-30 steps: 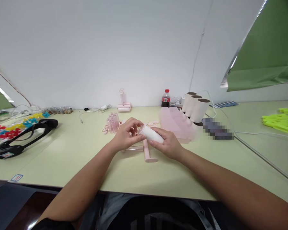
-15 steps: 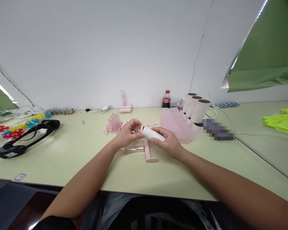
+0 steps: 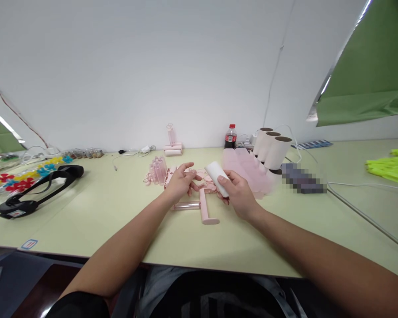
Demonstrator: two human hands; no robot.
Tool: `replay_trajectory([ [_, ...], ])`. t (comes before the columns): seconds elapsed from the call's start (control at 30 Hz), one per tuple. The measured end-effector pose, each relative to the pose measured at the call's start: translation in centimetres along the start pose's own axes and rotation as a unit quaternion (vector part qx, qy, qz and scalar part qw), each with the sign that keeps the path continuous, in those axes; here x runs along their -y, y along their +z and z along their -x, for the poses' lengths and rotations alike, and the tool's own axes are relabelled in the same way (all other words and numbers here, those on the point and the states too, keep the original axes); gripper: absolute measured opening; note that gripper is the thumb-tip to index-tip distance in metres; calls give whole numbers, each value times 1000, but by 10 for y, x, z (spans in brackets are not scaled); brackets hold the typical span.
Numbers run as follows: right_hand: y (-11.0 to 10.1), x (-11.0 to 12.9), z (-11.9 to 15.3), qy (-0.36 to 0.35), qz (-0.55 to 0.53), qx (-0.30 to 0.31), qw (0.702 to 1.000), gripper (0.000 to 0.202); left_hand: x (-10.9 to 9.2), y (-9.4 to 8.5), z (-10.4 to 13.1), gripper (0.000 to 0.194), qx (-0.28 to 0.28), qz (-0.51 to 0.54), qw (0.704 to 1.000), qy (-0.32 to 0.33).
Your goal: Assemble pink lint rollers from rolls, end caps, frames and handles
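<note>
My right hand (image 3: 240, 194) is wrapped round a white paper lint roll (image 3: 215, 174), which is tilted above the table. To its left, my left hand (image 3: 181, 183) holds nothing, its fingers apart over small pink round parts (image 3: 206, 177). In front of both hands lies a pink lint roller frame (image 3: 204, 207) with a clear tube handle (image 3: 187, 206). Several clear pink handles (image 3: 157, 170) stand bunched left of my left hand. Behind my right hand are translucent pink covers (image 3: 240, 165), partly hidden by it.
Large white rolls (image 3: 275, 152) stand at the back right, near a cola bottle (image 3: 230, 138). An assembled pink roller (image 3: 173, 148) rests by the wall. A black headset strap (image 3: 41, 190) lies left; a cable (image 3: 361, 216) and yellow-green parts (image 3: 389, 168) lie right.
My left hand has come off the end of the lint roll and its fingers have spread. My right hand has turned the roll steeper and shifted it slightly to the right.
</note>
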State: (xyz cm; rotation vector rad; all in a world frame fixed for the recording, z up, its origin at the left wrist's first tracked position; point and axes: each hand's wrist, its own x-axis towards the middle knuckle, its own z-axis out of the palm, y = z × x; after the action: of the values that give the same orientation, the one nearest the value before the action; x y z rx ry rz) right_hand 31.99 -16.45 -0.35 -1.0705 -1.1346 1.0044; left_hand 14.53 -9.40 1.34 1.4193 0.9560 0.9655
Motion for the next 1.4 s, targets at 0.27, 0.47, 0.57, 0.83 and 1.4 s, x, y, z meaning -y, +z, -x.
replay_trajectory([
  [0.27, 5, 4, 6, 56, -19, 108, 992, 32, -1, 3, 15, 69, 90, -38, 992, 84],
  [0.47, 10, 8, 9, 100, -156, 137, 973, 31, 2, 8, 14, 52, 21, 4, 993, 116],
  [0.57, 18, 4, 10, 180, -194, 55, 963, 24, 3, 8, 10, 46, -45, 37, 992, 112],
  [0.83, 10, 1, 4, 210, -110, 52, 970, 16, 1, 0, 2, 42, -145, 84, 976, 139],
  [1.4, 23, 15, -79, -104, 29, -77, 991, 9, 2, 2, 7, 44, -119, 121, 973, 154],
])
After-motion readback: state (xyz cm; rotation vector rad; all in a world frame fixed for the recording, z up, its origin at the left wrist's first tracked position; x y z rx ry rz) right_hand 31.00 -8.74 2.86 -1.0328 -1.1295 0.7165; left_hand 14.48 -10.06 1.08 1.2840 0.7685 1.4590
